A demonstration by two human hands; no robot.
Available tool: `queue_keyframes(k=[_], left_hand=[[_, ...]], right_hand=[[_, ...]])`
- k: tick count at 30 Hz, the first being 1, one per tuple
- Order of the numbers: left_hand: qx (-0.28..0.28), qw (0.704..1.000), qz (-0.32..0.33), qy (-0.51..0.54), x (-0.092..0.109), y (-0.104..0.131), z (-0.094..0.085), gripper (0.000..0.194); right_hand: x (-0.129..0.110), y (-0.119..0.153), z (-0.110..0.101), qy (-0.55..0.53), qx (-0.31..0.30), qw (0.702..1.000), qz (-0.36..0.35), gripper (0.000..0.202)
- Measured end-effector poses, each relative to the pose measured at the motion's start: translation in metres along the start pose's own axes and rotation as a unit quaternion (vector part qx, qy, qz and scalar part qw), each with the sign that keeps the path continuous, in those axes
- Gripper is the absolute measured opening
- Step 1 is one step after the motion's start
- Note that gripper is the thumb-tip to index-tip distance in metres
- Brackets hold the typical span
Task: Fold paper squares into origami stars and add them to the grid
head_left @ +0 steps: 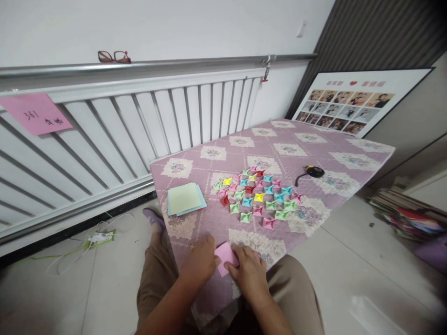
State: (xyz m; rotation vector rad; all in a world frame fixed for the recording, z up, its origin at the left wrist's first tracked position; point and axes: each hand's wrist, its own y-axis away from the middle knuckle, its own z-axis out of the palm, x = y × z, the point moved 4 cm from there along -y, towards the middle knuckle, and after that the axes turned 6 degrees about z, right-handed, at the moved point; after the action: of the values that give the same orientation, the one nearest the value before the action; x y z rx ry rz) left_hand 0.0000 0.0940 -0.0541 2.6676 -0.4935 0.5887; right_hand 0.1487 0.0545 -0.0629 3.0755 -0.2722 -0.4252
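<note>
Between my two hands, at the near end of the table, is a folded pink square of paper (226,261). My left hand (203,260) is closed on its left edge, thumb against the paper. On the opposite edge sits my right hand (249,270), with its thumb pressing the face and its fingers curled behind the far corner. Ahead of the hands stand several small folded paper pieces (259,197) in rows, coloured pink, green, blue, yellow and red. A stack of square paper sheets (185,199), pale yellow over blue, lies at the table's left edge.
A patterned cloth covers the table (216,223). A black object with a short cord (314,171) lies to the right. Beside the left edge runs a white radiator (139,121), with glasses (114,56) on the pipe above. A power strip (101,237) is on the floor.
</note>
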Motion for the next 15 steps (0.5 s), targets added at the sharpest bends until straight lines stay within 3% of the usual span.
queue_keyframes(k=[8, 15], left_hand=[[0.008, 0.999, -0.016, 0.049, -0.009, -0.004, 0.011, 0.03], [0.004, 0.998, -0.053, 0.041, -0.037, 0.011, 0.012, 0.036]], right_hand=[[-0.001, 0.0, -0.001, 0.007, 0.004, 1.0, -0.001, 0.032], [-0.017, 0.0, 0.008, -0.014, 0.0, 0.999, -0.042, 0.032]])
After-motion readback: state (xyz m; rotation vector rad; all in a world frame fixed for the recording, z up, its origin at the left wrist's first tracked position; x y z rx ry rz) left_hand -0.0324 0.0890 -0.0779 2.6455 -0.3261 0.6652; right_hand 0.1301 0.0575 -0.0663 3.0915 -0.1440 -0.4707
